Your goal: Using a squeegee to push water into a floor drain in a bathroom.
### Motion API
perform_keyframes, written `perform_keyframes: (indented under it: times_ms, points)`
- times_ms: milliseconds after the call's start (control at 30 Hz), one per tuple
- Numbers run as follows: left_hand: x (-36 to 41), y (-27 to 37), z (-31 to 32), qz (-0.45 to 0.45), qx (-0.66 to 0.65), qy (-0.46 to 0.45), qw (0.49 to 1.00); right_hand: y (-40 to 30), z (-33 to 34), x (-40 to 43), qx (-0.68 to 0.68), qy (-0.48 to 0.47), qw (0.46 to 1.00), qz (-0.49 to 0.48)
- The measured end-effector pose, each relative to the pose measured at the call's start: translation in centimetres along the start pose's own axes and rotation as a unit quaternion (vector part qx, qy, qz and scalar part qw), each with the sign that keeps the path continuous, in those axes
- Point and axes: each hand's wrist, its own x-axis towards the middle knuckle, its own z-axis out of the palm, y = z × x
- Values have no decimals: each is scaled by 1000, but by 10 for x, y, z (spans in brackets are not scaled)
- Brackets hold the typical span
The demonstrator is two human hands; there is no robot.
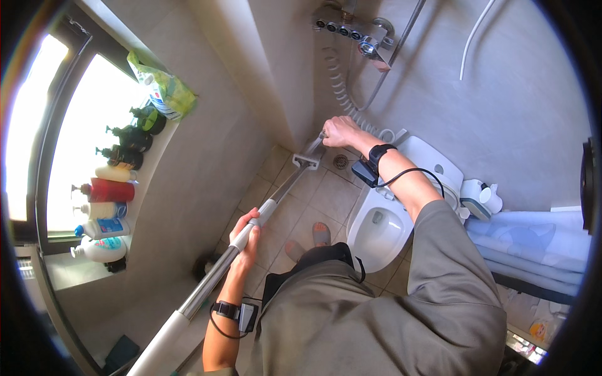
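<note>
A long mop-like tool with a white and metal telescopic pole slants from the lower left up to a white bracket over the tiled floor. Around the white collar of the pole, my left hand is closed. My right hand is a fist at the far end of the tool, its fingers around a part at the head that I cannot make out clearly. Below my right forearm is a white toilet with its bowl uncovered. Each wrist wears a black strap with a small device and cable.
Several pump bottles and a green plastic bag line the window ledge at left. A shower mixer with hoses is on the wall ahead. A floor drain lies near the toilet. Folded light-blue material is at right.
</note>
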Motion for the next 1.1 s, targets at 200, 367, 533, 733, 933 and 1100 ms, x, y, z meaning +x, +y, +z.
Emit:
perform_keyframes:
  times_ms: [200, 367, 533, 733, 933, 1100]
  points:
    - [12, 0, 8, -3, 11, -6, 1000, 13, -3, -5, -6, -3, 1000, 9]
    - [17, 0, 11, -9, 9, -8, 1000, 24, -8, -8, -18, -19, 999, 26]
    - [26, -10, 10, 15, -12, -10, 1000, 38, -10, -11, -38, -4, 999, 37]
    - [25, 5, 12, -8, -8, -9, 1000, 47, -16, -11, -48, -16, 998, 41]
    - [23, 2, 11, -3, -3, -9, 1000, 47, -16, -11, -34, 6, 998, 45]
    - [22, 3, 9, -13, -5, -8, 1000, 43, -19, -6, -49, 6, 998, 41]
